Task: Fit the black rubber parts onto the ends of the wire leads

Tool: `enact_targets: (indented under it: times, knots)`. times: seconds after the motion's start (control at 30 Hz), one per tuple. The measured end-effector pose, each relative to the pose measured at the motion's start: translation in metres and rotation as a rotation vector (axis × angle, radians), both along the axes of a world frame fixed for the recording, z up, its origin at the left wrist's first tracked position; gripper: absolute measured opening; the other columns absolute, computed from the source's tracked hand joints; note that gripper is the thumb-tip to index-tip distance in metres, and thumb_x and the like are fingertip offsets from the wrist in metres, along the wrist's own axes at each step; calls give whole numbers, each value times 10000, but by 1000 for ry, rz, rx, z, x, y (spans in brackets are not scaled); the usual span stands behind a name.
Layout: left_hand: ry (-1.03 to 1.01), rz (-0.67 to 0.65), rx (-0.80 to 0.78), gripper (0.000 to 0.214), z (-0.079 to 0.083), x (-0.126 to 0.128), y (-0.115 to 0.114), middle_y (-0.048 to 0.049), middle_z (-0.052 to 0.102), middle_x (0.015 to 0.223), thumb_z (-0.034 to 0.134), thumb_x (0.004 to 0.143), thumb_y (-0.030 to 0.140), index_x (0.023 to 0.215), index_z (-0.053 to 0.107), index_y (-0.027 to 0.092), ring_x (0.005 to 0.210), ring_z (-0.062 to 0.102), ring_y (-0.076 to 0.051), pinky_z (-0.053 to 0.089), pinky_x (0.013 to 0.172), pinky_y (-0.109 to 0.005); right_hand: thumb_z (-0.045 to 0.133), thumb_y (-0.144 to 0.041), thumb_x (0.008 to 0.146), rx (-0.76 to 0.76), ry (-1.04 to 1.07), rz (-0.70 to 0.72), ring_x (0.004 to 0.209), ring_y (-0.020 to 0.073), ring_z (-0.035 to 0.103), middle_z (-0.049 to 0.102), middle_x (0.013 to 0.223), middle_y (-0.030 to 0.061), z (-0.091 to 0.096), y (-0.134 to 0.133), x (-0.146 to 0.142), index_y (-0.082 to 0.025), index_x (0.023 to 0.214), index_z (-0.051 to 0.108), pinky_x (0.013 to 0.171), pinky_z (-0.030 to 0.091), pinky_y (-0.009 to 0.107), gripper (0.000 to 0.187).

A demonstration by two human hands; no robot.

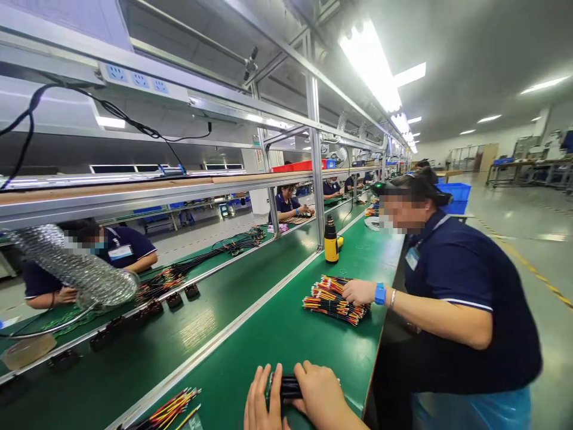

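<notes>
At the bottom of the head view, a short bundle of black wires (290, 388) lies between my two hands, just above the green bench. My left hand (264, 399) is at its left end, long fingers pressed against it. Around the right end, my right hand (323, 391) is closed with bent fingers. Most of the bundle is hidden by the fingers. To the left of my hands lie loose red, yellow and black wires (168, 409) with pale tips, partly cut off by the frame.
At my right a co-worker (465, 280) reaches to a pile of wire bundles (333, 301). A yellow heat gun (331, 242) stands beyond it. A metal rail (215, 337) runs along the green bench (268, 340). A foil duct (76, 269) hangs at left, near another co-worker (129, 245).
</notes>
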State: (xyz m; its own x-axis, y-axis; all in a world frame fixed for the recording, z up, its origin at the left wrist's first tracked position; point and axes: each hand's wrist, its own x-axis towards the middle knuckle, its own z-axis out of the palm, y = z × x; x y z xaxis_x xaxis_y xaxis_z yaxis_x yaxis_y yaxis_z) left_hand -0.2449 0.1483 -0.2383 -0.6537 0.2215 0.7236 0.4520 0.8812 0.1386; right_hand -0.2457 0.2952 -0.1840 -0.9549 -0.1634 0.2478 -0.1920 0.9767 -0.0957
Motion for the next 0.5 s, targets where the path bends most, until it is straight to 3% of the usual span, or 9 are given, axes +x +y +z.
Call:
enact_targets:
  times: [0.07,0.2,0.27,0.37,0.5]
  knots:
    - [96,-39,-112,981,-4,-5,5,-87,587,1410,401,738,-100,1578,105,311,1317,519,-292,419,1072,-497,876,-364,636,26,-13,95,760,289,743,747,903,72,-5,1,-4,-181,999,663,663,607,350,459]
    - [66,-140,-215,1043,-12,-12,12,-62,694,1298,374,700,-111,1565,-83,249,1210,614,-252,401,1084,-487,796,-302,691,62,-28,191,764,279,742,749,919,83,-11,5,-8,-157,1090,647,668,594,327,450]
    - [-30,-153,-223,1002,-15,-13,11,-80,717,1242,404,672,-77,1579,81,198,1159,637,-257,396,1094,-486,778,-314,696,73,-41,194,742,295,740,747,901,102,-9,6,-8,-141,1102,636,640,587,345,464]
    - [-181,-106,-214,821,-17,-12,8,-121,719,1213,443,628,-36,1436,494,102,1147,635,-268,388,1113,-456,781,-395,689,78,-72,200,719,313,740,751,899,114,0,7,-10,-150,1070,638,612,578,361,475]
    - [-257,-53,-213,770,-16,-10,9,-122,690,1282,435,608,-52,1351,588,80,1222,592,-268,387,1115,-413,787,-489,684,87,-132,204,715,342,745,764,853,122,17,8,-13,-159,971,660,626,579,386,455]
